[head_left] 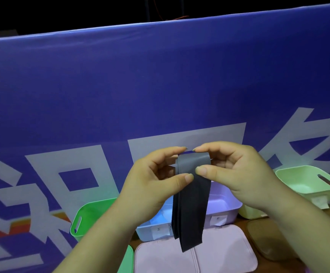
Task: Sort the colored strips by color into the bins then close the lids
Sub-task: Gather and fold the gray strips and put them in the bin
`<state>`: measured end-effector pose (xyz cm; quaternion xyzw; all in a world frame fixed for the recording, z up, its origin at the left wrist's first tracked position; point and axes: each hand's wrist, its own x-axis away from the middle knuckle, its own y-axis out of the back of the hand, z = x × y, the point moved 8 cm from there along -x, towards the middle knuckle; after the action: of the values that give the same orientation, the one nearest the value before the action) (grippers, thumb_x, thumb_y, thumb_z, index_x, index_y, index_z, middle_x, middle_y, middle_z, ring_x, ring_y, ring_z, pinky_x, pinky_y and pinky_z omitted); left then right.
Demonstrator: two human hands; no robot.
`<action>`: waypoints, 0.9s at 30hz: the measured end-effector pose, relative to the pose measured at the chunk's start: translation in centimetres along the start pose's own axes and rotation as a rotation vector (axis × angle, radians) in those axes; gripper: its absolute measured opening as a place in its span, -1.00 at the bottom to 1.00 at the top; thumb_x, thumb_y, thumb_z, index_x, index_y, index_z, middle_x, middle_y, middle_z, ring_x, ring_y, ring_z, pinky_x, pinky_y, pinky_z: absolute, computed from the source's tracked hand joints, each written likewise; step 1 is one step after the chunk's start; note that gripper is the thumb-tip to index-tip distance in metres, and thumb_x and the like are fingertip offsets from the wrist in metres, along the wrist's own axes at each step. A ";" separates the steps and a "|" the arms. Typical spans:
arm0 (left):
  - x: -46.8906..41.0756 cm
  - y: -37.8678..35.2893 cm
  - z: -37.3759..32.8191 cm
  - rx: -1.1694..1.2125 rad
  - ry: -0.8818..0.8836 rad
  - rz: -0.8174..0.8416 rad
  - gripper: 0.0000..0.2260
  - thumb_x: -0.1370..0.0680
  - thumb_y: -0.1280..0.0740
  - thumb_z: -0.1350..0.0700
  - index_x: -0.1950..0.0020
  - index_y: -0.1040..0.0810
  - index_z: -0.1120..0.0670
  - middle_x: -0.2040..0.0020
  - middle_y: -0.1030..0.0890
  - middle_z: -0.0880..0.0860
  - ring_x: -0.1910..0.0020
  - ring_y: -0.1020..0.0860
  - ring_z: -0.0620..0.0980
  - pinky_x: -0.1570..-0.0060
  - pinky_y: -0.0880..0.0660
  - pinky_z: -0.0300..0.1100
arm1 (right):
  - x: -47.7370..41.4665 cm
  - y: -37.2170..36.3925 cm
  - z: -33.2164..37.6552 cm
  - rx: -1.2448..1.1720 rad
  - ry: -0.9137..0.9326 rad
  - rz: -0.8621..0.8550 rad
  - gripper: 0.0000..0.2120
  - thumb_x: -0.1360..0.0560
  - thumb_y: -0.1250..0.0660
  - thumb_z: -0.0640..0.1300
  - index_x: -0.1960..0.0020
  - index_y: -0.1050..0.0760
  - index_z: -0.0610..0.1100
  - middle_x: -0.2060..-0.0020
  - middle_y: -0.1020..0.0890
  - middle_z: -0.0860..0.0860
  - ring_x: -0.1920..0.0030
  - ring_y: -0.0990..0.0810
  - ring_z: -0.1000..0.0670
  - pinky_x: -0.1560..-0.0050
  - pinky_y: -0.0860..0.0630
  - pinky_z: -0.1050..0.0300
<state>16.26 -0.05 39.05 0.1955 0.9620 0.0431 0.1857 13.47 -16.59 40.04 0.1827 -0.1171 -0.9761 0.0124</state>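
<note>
Both hands hold up a bundle of dark grey strips (191, 198) at its folded top, above the bins. My left hand (158, 184) pinches the top left edge between thumb and fingers. My right hand (237, 174) pinches the top right edge. The strips hang down in front of a pale lilac bin (223, 203). A green bin (87, 215) stands to the left and a pale green bin (306, 182) to the right. All three bins are open.
Two pink lids (162, 259) (225, 251) lie in front of the lilac bin, a green lid (129, 261) at the left, a brown lid (266, 239) at the right. A blue banner with white characters (160, 85) stands close behind the bins.
</note>
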 end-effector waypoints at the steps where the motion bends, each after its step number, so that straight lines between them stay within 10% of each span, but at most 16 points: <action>1: 0.0 0.0 0.0 -0.017 -0.013 0.002 -0.56 -0.42 -0.50 0.32 -0.25 -0.60 0.00 -0.06 -0.70 0.04 -0.01 -0.68 0.07 -0.02 -0.63 -0.11 | 0.0 0.0 0.0 -0.004 -0.006 0.000 -0.67 -0.43 -0.47 -0.27 -0.14 -0.61 0.00 0.04 -0.72 0.11 -0.01 -0.70 0.09 0.07 -0.59 0.32; 12: 0.0 0.2 -0.7 -0.080 -0.131 -0.011 -0.65 -0.38 -0.53 0.06 -0.15 -0.64 -0.09 -0.09 -0.69 0.01 -0.05 -0.65 0.14 -0.02 -0.64 0.10 | -0.1 -0.2 -0.5 -0.159 -0.082 0.011 -0.71 -0.43 -0.43 -0.27 -0.14 -0.61 -0.08 0.06 -0.73 -0.01 0.01 -0.72 0.00 0.12 -0.62 0.25; 27: 0.2 0.4 -1.4 -0.025 -0.129 -0.074 -0.67 -0.33 -0.51 0.13 -0.09 -0.67 0.00 0.05 -0.72 0.03 0.06 -0.69 0.05 0.06 -0.64 -0.13 | -0.2 -0.7 -0.9 -0.230 -0.124 0.045 -0.61 -0.34 -0.41 -0.06 -0.17 -0.61 -0.06 0.02 -0.72 -0.08 -0.01 -0.71 -0.09 -0.02 -0.66 -0.02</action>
<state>15.70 0.39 40.29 0.1598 0.9539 0.0354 0.2515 13.98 -16.08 39.09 0.1169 -0.0092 -0.9919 0.0478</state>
